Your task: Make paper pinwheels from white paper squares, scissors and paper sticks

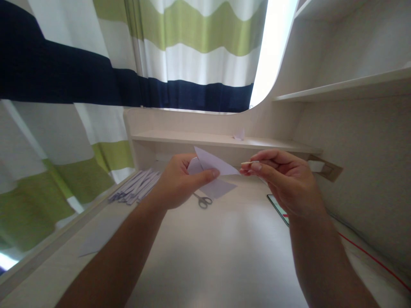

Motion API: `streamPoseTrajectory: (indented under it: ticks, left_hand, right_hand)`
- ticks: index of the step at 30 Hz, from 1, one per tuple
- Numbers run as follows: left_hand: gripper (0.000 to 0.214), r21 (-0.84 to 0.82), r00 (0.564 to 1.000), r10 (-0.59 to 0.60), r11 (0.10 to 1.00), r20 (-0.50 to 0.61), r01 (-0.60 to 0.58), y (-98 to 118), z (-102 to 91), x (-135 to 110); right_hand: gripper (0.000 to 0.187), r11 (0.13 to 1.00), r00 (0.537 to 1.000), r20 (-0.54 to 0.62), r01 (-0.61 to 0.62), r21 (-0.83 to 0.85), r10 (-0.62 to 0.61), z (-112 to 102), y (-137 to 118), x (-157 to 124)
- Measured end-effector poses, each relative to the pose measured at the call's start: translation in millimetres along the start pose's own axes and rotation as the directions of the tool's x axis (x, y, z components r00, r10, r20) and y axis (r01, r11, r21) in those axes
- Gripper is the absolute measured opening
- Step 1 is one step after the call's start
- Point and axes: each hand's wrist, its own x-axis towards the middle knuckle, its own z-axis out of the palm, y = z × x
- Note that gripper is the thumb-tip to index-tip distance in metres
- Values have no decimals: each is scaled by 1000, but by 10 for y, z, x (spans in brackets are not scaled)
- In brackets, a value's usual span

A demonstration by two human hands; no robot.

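Observation:
Between the thumb and fingers of my left hand (184,179) is a folded piece of white paper (213,162), its pointed flaps spreading to the right. My right hand (279,175) pinches a thin, pale stick (248,163), perhaps a toothpick, close to the paper's right tip. Whether the stick touches the paper I cannot tell. Both hands are raised above the desk. Below the paper, a pair of scissors (203,202) lies on the desk, its blades partly hidden by my left hand.
A bundle of paper strips (136,186) lies at the desk's left, with a white sheet (101,235) nearer me. At right are a phone (278,208), a wall socket (329,170) and a red cable (372,256). A small paper piece (239,134) stands on the back shelf (192,137).

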Motion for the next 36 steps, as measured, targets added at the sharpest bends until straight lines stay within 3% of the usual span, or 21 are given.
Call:
streamPoseTrajectory:
  ticks: [9,23,36]
  left_hand:
    - [13,-103,999,-16,995,-29,13,117,58,-21]
    - [19,-82,998,24,996,-54,-28,127,91,-31]
    - [16,21,996,44,999,-72,-42,130,108,-71]
  right_hand:
    - [15,999,1000,20,-16,-42,17,-22,-3,-17]
    - [15,998,995,72,-66,-21,67,38,-57,-63]
    - [15,1000,994,106,-24,10,23,93,11,-69]
